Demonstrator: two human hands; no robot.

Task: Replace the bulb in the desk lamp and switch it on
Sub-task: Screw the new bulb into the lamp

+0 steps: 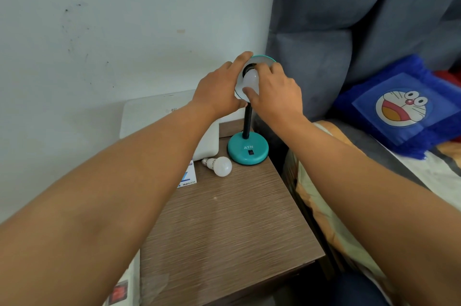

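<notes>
Lamp base (248, 150): round, glossy teal, on wood-grain desk (232, 225).
Shade (265, 58): above base, steadied by left hand (219, 91).
Fitted bulb (250, 78): frosted, inside shade, pinched by right hand (277, 96).
Spare bulb (219, 165): lying left of base.

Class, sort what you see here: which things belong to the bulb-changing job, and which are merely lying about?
Part of the job:
- teal desk lamp with black gooseneck
- white bulb at the lamp's socket, gripped by the right hand
- left hand holding the lamp's shade
- second white bulb lying on the wooden table

Lying about:
- white flat box
- blue cartoon cushion
- small printed card
</notes>
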